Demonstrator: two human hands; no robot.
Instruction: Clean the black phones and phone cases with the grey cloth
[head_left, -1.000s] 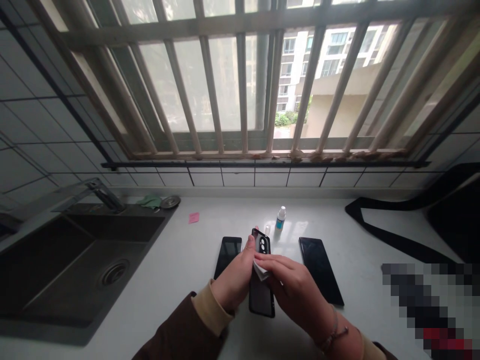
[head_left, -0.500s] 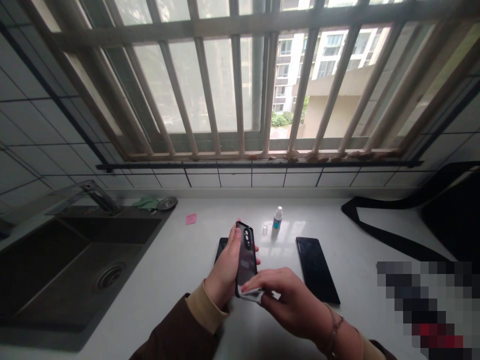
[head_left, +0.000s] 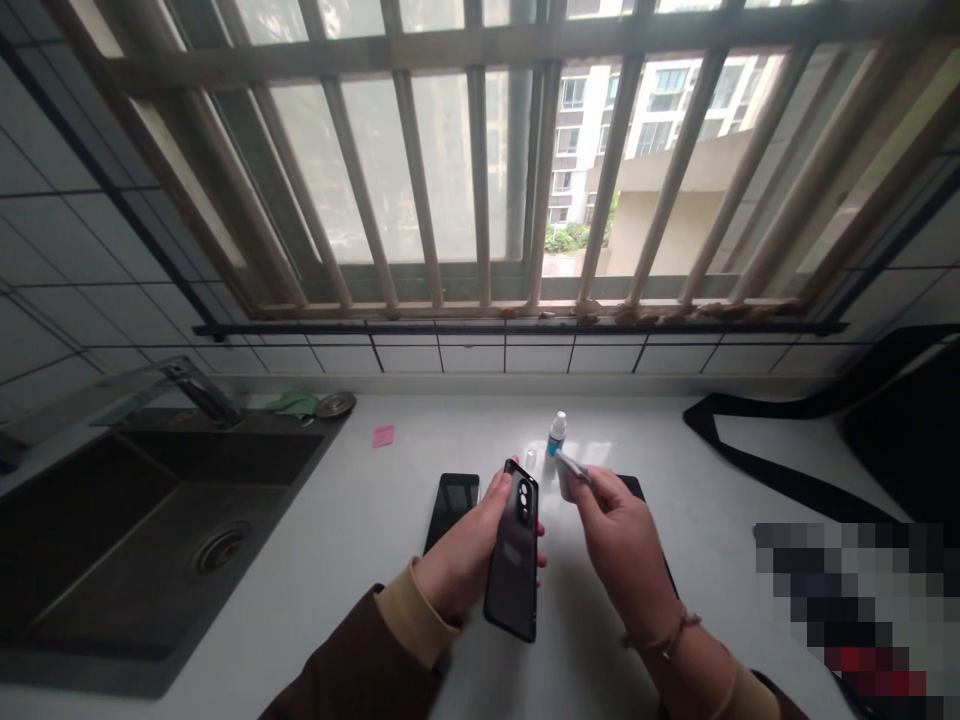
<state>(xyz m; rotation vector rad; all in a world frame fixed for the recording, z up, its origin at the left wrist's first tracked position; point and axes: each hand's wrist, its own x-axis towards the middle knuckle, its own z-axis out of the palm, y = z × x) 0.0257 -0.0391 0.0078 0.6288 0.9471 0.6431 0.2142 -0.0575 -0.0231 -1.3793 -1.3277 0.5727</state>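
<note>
My left hand (head_left: pixel 469 550) is wrapped round a dark, see-through phone case (head_left: pixel 514 560) with a black rim, held tilted above the counter. Light shows through its camera holes near the top. To the right of the case, my right hand (head_left: pixel 619 535) pinches a folded grey cloth (head_left: pixel 568 478), apart from the case. Behind the cloth stands a small white bottle (head_left: pixel 557 430) with a blue label, and a small clear cap (head_left: pixel 531 458) lies beside it. A black phone (head_left: pixel 454 500) lies partly behind my left hand. Another dark flat device (head_left: pixel 632 487) is mostly covered by my right hand.
A dark sink (head_left: pixel 150 540) with a faucet (head_left: pixel 202 390) is at the left. A green cloth (head_left: pixel 294 403) and a round metal strainer (head_left: pixel 334 405) rest on its back edge. A pink note (head_left: pixel 383 436) lies on the counter (head_left: pixel 337 590). A black strap (head_left: pixel 765 470) trails at the right.
The cloth has come off the lower end of the phone case and moved up and right with my right hand. My left hand has brought the case slightly right and down.
</note>
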